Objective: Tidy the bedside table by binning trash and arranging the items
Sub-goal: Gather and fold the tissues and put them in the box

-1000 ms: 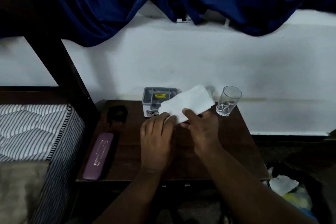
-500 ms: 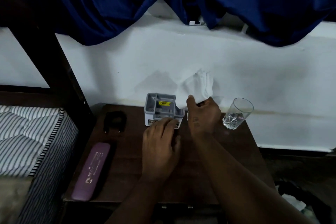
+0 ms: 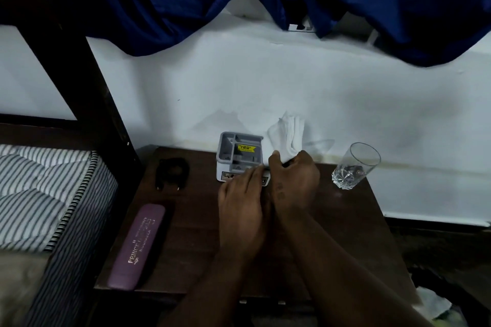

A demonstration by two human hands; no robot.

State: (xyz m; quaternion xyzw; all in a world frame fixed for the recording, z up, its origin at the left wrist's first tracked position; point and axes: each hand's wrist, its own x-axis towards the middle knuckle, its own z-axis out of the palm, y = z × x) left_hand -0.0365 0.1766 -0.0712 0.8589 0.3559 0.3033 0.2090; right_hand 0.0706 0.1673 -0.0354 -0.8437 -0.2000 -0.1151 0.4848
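Folded white cloth (image 3: 288, 135) — standing upright, pinched in the right hand (image 3: 293, 180) just right of the grey organiser (image 3: 240, 152), the nearer hand — left hand (image 3: 243, 203) lying flat, fingers together, touching the organiser's front.

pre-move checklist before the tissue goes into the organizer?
1. Right hand grips white tissue: ok.
2. Left hand steadies grey organizer: ok, fingers at its front edge.
3. Organizer compartments free: cannot tell, partly hidden.
4. Glass apart from right hand: ok, but near.
5. Purple case and black clip out of the way: ok.
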